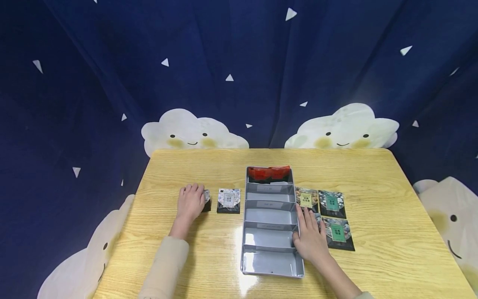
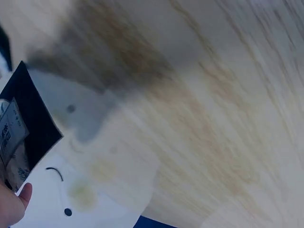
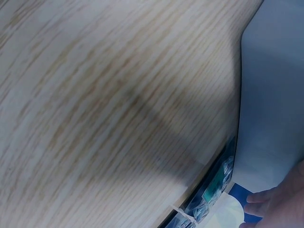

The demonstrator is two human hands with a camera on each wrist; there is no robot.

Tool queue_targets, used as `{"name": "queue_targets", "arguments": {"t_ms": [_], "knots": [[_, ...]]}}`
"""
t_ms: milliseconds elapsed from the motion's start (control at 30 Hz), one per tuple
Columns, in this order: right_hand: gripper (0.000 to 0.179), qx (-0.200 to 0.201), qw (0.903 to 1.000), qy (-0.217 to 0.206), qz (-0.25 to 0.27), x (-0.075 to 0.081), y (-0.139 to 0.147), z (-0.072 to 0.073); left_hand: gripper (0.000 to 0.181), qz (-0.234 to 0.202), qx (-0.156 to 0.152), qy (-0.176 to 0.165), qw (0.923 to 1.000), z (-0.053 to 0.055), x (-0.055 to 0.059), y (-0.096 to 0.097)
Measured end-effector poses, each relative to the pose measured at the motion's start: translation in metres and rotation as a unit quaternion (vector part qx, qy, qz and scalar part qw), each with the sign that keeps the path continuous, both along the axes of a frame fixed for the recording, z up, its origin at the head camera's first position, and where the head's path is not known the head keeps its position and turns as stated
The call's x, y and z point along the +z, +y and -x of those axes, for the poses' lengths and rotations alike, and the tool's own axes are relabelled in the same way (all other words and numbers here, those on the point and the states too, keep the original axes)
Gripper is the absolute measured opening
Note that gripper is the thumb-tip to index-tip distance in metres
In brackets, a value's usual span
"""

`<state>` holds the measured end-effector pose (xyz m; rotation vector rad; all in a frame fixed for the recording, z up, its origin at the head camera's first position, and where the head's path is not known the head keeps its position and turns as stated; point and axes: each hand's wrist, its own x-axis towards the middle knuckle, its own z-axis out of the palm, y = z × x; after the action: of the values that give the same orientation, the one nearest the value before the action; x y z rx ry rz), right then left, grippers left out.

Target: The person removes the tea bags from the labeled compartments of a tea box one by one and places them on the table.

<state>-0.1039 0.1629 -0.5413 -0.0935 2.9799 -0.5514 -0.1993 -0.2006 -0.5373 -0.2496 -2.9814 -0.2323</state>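
My left hand (image 1: 190, 201) is curled over a black packet with a pale patterned top (image 1: 207, 201), left of the tray; its fingers cover much of the packet. In the left wrist view the thumb (image 2: 14, 206) lies at the edge of that packet (image 2: 33, 118). A matching packet (image 1: 229, 201) lies flat between it and the grey divided tray (image 1: 272, 262). My right hand (image 1: 310, 236) rests with fingers extended along the tray's right side, partly covering a packet (image 1: 318, 216). In the right wrist view, the right fingers (image 3: 259, 206) are beside the tray wall (image 3: 270, 95).
Red packets (image 1: 269, 173) stand in the tray's far compartment. Right of the tray lie a yellow-label packet (image 1: 306, 198) and green-label packets, one farther back (image 1: 332, 203) and one nearer (image 1: 338, 233). The wooden table (image 1: 392, 232) ends at a dark blue curtain (image 1: 257, 62).
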Motion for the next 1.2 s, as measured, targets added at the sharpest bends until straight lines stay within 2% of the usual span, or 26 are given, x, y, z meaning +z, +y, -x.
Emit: {"name": "queue_targets", "arguments": {"t_ms": [133,333,533,700,900,1100,1200], "knots": [[0.076,-0.001,1.0000,0.002,0.000,-0.001,0.000,0.000,0.029,0.013,-0.020,-0.012,0.9996,0.007,-0.008,-0.004],[0.076,0.001,1.0000,0.005,0.000,-0.001,0.000,-0.001,0.028,0.035,-0.034,-0.042,0.9979,0.016,-0.020,-0.004],[0.077,0.001,1.0000,0.004,-0.003,-0.001,0.000,-0.001,0.023,0.033,-0.032,-0.032,0.9984,0.022,-0.032,0.000],[0.077,0.001,1.0000,0.002,-0.002,-0.001,0.001,0.000,0.021,0.030,-0.029,-0.022,0.9989,0.023,-0.043,0.002],[0.077,0.000,1.0000,0.005,-0.003,0.000,0.000,0.000,0.022,0.021,-0.023,-0.016,0.9994,0.023,-0.049,0.004],[0.076,-0.001,1.0000,0.009,-0.003,0.001,-0.001,-0.001,0.031,0.003,-0.014,-0.053,0.9985,0.021,-0.052,0.007],[0.076,-0.002,0.9999,0.012,-0.003,0.001,-0.001,-0.001,0.032,-0.005,-0.012,-0.057,0.9983,0.021,-0.053,0.008]]}}
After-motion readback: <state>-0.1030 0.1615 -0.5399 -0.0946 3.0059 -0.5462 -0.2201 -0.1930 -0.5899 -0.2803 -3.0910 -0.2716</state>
